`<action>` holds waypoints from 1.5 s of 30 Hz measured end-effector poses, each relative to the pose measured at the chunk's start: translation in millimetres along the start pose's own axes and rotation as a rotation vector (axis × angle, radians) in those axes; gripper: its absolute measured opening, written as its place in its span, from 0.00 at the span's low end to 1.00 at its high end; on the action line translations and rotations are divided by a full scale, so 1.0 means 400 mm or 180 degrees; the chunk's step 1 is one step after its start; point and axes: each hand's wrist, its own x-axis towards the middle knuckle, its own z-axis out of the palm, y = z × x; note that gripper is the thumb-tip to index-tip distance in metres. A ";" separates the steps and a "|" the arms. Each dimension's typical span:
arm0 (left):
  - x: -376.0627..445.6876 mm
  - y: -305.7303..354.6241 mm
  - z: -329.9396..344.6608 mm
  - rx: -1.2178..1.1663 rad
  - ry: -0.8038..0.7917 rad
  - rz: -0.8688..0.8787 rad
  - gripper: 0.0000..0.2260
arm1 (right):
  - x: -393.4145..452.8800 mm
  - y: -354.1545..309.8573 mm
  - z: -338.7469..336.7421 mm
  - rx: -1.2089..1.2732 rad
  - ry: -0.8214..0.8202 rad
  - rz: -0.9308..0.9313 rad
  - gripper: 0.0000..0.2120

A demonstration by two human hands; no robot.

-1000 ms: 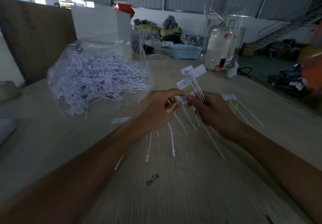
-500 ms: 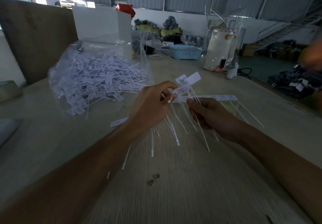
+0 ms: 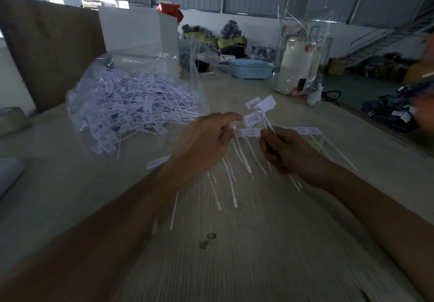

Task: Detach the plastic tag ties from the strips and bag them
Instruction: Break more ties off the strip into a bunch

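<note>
Head view: our left hand (image 3: 202, 144) closed on bunch of detached tag ties (image 3: 231, 172), tails fanning down over table (image 3: 234, 254). Our right hand (image 3: 288, 151) pinches strip (image 3: 252, 132) near its left end, more ties standing up from that grip, rest of strip running right behind hand. Clear bag (image 3: 131, 104) of loose ties lies well left, mouth toward us. For clean break we judge: grip close to joint, twist tie sideways rather than pull along strip, keep bunch tails aligned, then drop bunch into bag mouth
</note>
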 end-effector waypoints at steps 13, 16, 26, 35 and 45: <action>-0.008 0.043 0.026 -0.0778 -0.0165 0.0128 0.16 | -0.001 -0.008 0.038 0.0705 -0.0055 0.0362 0.14; -0.008 0.038 0.016 -0.0652 -0.0276 0.0179 0.12 | 0.005 -0.004 0.025 0.0741 0.0211 0.0468 0.15; -0.012 0.004 0.029 0.0143 -0.0182 0.0212 0.11 | 0.016 0.010 0.021 0.0818 0.0346 0.0394 0.15; -0.011 0.012 0.022 -0.0117 -0.0297 -0.0022 0.09 | 0.010 0.005 0.012 0.0273 0.0376 -0.0161 0.14; -0.003 0.004 0.027 -0.0630 -0.0315 0.0047 0.09 | 0.004 -0.002 0.005 -0.0058 0.0418 -0.0321 0.14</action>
